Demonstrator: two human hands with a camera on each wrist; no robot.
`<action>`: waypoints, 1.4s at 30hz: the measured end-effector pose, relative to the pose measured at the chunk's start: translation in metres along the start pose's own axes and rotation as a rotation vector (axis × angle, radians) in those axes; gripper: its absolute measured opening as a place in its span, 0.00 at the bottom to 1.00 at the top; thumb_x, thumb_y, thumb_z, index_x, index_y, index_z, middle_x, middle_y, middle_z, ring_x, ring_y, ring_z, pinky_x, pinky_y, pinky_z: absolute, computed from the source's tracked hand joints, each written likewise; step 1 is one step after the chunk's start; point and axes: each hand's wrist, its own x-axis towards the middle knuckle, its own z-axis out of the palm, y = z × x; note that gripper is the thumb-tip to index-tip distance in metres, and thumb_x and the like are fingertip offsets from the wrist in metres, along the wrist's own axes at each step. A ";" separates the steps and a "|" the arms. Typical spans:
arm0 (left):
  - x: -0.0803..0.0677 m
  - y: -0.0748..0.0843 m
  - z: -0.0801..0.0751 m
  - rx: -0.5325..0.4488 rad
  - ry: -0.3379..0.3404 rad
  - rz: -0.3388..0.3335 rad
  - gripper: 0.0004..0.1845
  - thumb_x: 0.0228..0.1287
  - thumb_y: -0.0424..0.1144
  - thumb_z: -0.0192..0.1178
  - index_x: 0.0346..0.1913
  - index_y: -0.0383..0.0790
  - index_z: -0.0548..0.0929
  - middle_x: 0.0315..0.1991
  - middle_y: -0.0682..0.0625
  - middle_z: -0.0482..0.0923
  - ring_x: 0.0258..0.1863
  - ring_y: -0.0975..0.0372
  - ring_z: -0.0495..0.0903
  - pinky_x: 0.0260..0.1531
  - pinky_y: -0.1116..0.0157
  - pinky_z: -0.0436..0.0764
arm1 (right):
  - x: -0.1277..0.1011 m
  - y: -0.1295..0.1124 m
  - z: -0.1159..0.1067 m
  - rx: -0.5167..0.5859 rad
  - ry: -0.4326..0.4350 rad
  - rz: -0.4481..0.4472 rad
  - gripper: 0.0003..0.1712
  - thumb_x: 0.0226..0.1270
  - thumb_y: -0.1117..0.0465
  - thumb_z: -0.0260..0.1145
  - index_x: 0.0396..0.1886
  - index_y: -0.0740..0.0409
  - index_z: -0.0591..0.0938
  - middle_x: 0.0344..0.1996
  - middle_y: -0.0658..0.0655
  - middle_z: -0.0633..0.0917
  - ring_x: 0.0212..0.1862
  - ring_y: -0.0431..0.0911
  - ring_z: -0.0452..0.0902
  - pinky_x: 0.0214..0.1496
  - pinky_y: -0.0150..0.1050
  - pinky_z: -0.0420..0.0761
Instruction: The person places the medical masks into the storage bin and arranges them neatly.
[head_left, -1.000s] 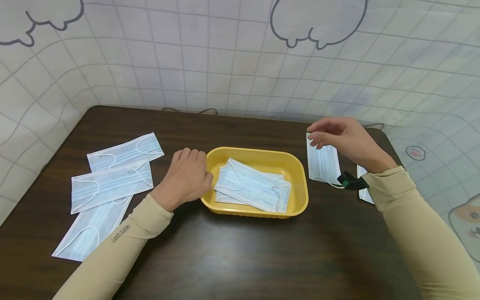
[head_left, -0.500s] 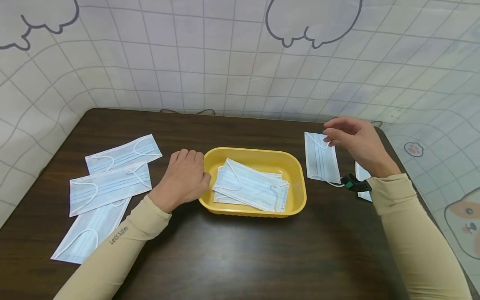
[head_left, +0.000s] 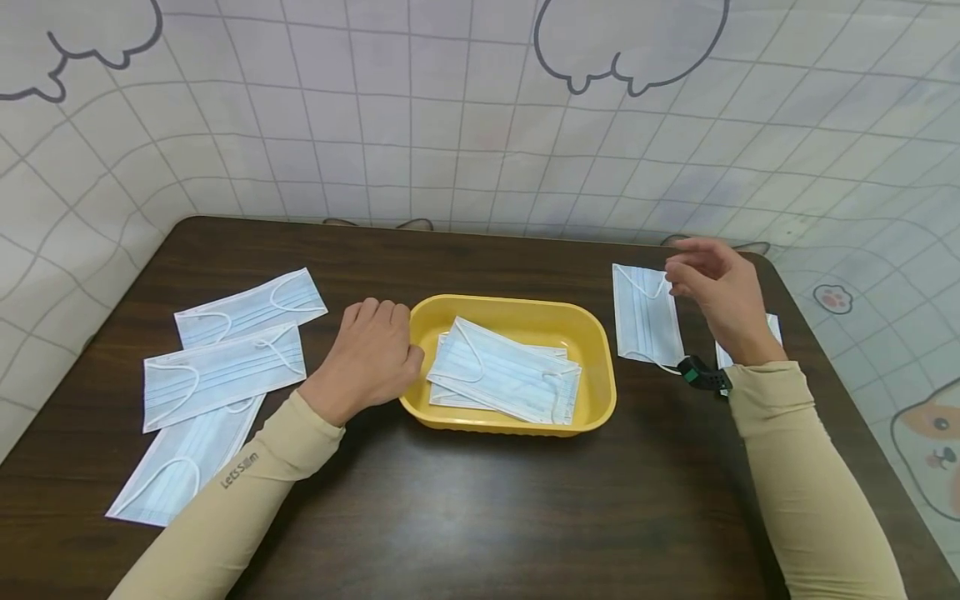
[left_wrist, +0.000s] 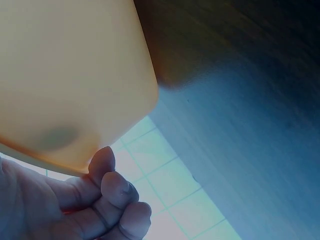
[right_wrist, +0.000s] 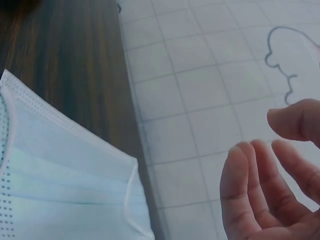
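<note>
1. Plainly, my left grip (head_left: 367, 362) was clamped on the rim of the yellow basin (head_left: 517, 303), which sat between the left and right edges of the bench (head_left: 480, 517).
2. My right grip (head_left: 720, 293) held nothing; its thumb and fingertips stood apart near the single mask (head_left: 645, 321), which lay flat toward the bench's far right corner.
3. I judged the work to be partway along: the basin masks (head_left: 510, 371), at least two, lay stacked askew inside, while five more showed outside.
4. Of those five, the three left masks (head_left: 221, 375) overlapped near the bench's left edge, and the half-hidden mask (head_left: 773, 327) lay by its right edge.
5. My right wrist partly covered that last one. My wristband (head_left: 699, 373) met a white ear loop (head_left: 663, 367) in the head view; I could not tell whether they touched.
6. Beyond the bench's far edge hung a grid-patterned cloth (head_left: 480, 125), closing off that side.
</note>
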 end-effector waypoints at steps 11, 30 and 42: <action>0.000 0.000 0.000 0.011 0.000 0.002 0.17 0.66 0.42 0.46 0.44 0.29 0.76 0.34 0.42 0.73 0.43 0.48 0.69 0.60 0.46 0.70 | 0.004 0.024 0.000 0.101 0.087 0.064 0.23 0.69 0.61 0.70 0.62 0.50 0.78 0.43 0.42 0.83 0.43 0.36 0.83 0.43 0.24 0.83; 0.000 0.000 0.000 0.015 -0.005 0.000 0.18 0.66 0.42 0.47 0.44 0.29 0.76 0.35 0.41 0.74 0.43 0.47 0.70 0.57 0.46 0.71 | 0.012 0.046 -0.004 -0.355 -0.061 0.200 0.44 0.69 0.60 0.71 0.81 0.54 0.61 0.69 0.67 0.74 0.63 0.55 0.76 0.71 0.62 0.74; 0.000 -0.001 0.000 0.014 -0.008 -0.001 0.18 0.66 0.42 0.46 0.44 0.29 0.75 0.35 0.42 0.74 0.44 0.47 0.70 0.58 0.46 0.70 | 0.016 0.056 -0.006 -0.401 -0.119 0.189 0.48 0.65 0.69 0.71 0.81 0.57 0.59 0.71 0.70 0.72 0.68 0.63 0.71 0.71 0.62 0.73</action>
